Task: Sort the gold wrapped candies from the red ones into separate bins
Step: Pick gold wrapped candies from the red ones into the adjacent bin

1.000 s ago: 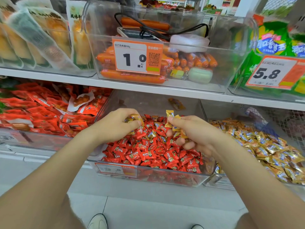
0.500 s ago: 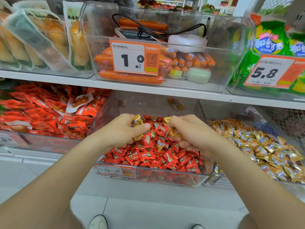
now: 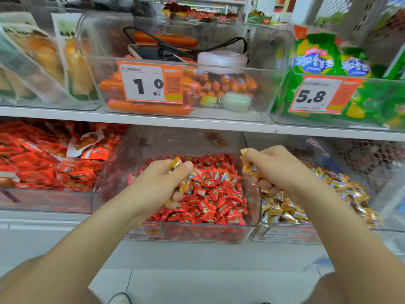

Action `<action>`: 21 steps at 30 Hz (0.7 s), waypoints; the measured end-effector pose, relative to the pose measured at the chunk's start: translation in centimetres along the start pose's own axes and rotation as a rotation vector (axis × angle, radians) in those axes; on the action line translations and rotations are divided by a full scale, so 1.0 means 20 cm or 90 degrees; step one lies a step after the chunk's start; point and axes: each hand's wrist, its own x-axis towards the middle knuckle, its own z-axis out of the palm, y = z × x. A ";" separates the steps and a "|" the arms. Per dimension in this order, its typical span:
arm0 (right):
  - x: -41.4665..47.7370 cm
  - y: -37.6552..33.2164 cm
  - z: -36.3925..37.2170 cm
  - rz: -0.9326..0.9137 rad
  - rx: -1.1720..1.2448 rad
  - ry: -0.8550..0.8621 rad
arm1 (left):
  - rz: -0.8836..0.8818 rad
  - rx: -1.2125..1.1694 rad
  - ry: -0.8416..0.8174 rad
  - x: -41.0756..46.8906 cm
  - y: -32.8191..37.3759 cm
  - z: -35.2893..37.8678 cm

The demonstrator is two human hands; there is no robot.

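Left hand point(image 3: 160, 185) & right hand point(image 3: 280, 170): fingers point(image 3: 185, 166) curled round gold candies point(image 3: 252, 167) at red bin point(image 3: 186, 232). Gold bin point(image 3: 285, 234) well stocked; few gold strays point(image 3: 225, 176) left among reds point(image 3: 214, 194).

Wearing a shoe point(image 3: 119, 299) with a pale toe and dark trim, showing only by its tip at the bottom edge. Going bare along both forearms, left arm point(image 3: 92, 238) and right arm point(image 3: 350, 233), from wrist to frame edge. Going bare too on the left hand point(image 3: 162, 183) and right hand point(image 3: 278, 170). Showing a bare knee point(image 3: 328, 290) at lower right, slightly blurring.
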 end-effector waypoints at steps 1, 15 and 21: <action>0.01 0.07 -0.04 -0.038 -0.089 0.079 | 0.010 0.013 -0.010 -0.02 0.00 0.04; 0.05 0.73 -0.46 -0.172 -0.302 0.208 | 0.431 0.474 0.003 0.23 0.13 1.06; -0.02 0.77 -0.59 -0.134 -0.161 0.268 | 0.234 0.749 -0.135 0.49 0.08 1.20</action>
